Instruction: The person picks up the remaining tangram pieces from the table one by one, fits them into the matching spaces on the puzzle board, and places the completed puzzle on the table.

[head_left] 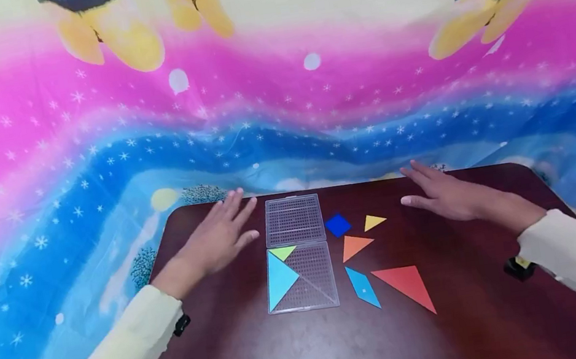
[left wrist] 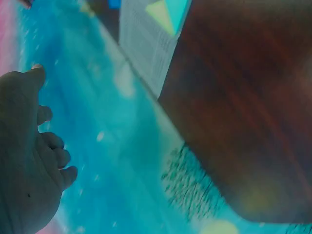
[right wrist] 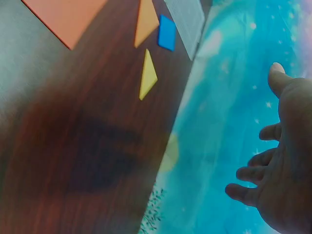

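My left hand (head_left: pixel 223 232), fingers spread, hovers left of a clear hinged plastic case (head_left: pixel 317 280) that lies unfolded. Inside the case's near half are a large light-blue triangle (head_left: pixel 280 277) and a small green triangle (head_left: pixel 283 253). My right hand (head_left: pixel 443 193), also with extended fingers and nothing in it, is over the table's right side. Nearest to it lies a small yellow triangle (head_left: pixel 374 222). Between case and right hand are a dark blue square (head_left: pixel 338 225), an orange triangle (head_left: pixel 356 246), a blue parallelogram (head_left: pixel 362 288) and a large red triangle (head_left: pixel 410 284).
The dark brown table (head_left: pixel 224 350) has rounded far corners. Directly behind its far edge hangs a colourful printed cloth (head_left: pixel 275 94). A dark device sits on each wrist, at the cuffs of the pale sleeves (head_left: pixel 124 353).
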Available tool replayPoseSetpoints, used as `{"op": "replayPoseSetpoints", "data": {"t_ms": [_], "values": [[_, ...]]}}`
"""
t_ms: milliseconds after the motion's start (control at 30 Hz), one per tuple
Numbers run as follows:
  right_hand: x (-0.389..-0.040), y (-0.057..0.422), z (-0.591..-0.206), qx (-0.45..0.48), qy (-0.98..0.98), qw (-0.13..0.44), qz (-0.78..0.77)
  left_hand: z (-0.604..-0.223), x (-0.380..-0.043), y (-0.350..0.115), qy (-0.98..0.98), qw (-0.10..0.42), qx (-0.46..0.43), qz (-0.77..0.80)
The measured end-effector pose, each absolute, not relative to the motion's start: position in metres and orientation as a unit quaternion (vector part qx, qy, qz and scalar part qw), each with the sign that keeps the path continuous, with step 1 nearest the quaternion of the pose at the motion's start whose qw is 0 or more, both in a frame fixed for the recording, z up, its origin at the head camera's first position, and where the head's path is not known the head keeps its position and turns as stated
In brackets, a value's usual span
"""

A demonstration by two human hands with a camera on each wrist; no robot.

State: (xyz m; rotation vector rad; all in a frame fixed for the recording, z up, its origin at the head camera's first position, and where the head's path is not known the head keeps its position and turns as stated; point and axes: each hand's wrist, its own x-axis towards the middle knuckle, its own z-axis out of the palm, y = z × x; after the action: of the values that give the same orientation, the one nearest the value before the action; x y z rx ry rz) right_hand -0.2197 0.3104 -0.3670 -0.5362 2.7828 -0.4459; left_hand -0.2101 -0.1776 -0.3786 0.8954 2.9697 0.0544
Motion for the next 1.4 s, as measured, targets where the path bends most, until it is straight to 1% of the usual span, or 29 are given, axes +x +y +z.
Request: {"op": "replayPoseSetpoints", "data": {"t_ms": [200,400,500,667,867,1067,1200,1400], "values": [[-0.200,0.304,-0.383,-0.187,0.960,0.129,-0.166,-0.411,-0.192,-0.165,0.946,0.039,0.319,0.030],[-0.185,0.302,-0.414,-0.179,0.961,0.118,-0.174,-0.441,-0.173,-0.150,0.926,0.074,0.369,0.025],[-0.181,0.297,-0.432,-0.188,0.959,0.124,-0.175,-0.456,-0.166,-0.146,0.917,0.093,0.385,0.034],[-0.171,0.291,-0.451,-0.197,0.955,0.140,-0.169,-0.478,-0.162,-0.142,0.915,0.124,0.382,0.046],[-0.151,0.282,-0.463,-0.196,0.959,0.147,-0.143,-0.489,-0.163,-0.136,0.909,0.152,0.385,0.058],[-0.129,0.269,-0.472,-0.170,0.967,0.151,-0.115,-0.493,-0.163,-0.137,0.912,0.166,0.372,0.058],[-0.120,0.265,-0.478,-0.167,0.973,0.130,-0.097,-0.497,-0.163,-0.139,0.913,0.172,0.366,0.058],[-0.115,0.264,-0.489,-0.180,0.979,0.061,-0.066,-0.505,-0.163,-0.140,0.912,0.170,0.368,0.062]]}}
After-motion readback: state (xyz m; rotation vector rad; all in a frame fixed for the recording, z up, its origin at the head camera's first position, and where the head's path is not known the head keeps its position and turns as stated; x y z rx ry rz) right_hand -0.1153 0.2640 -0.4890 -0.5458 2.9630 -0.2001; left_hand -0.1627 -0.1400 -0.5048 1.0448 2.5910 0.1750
